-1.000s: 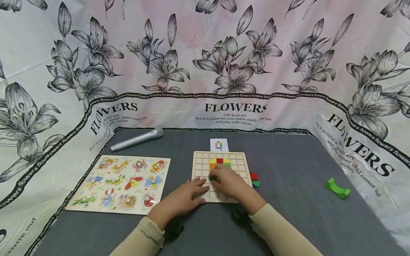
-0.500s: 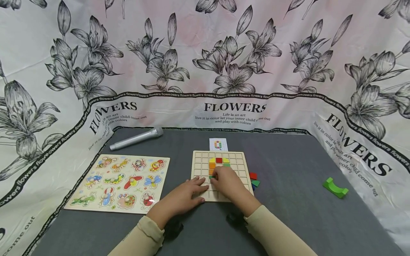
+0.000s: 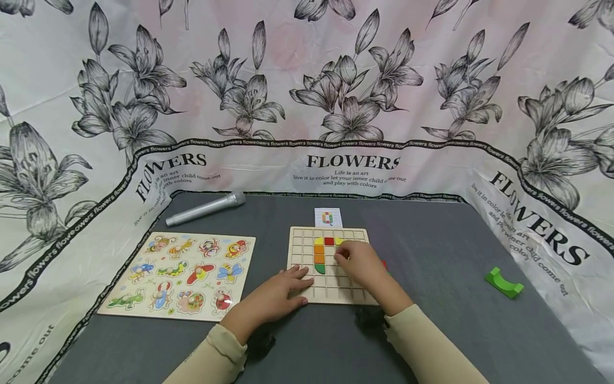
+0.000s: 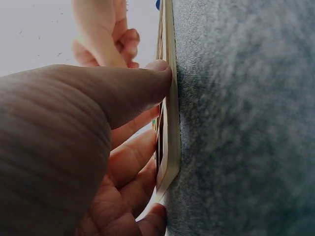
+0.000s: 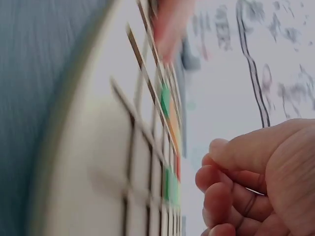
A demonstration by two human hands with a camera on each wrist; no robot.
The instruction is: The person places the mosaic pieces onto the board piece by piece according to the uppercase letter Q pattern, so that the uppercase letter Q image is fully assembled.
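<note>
A square wooden grid board [image 3: 355, 292] lies mid-table with coloured tiles in its cells. A red tile [image 3: 329, 241] is in the top row between two yellow ones; orange tiles [image 3: 318, 254] run down the left, ending in a green rounded tile [image 3: 320, 269]. Another green tile [image 5: 170, 187] shows in the right wrist view. My left hand [image 3: 275, 296] rests on the board's left front corner, fingers spread, thumb at the front edge [image 4: 171, 123]. Above the board's right part is my right hand [image 3: 362, 264], its fingers curled and thumb against the index finger; nothing shows between them.
Behind the board lies a small pattern card [image 3: 328, 217]. An insect peg puzzle [image 3: 179, 277] is at left, with a silver microphone [image 3: 206, 209] beyond it. A green curved block [image 3: 503, 282] sits far right. Loose tiles [image 3: 384, 263] are partly hidden beside the board.
My right hand has moved right and up, away from the left column, uncovering the green rounded tile in its cell. My left hand stays on the board.
</note>
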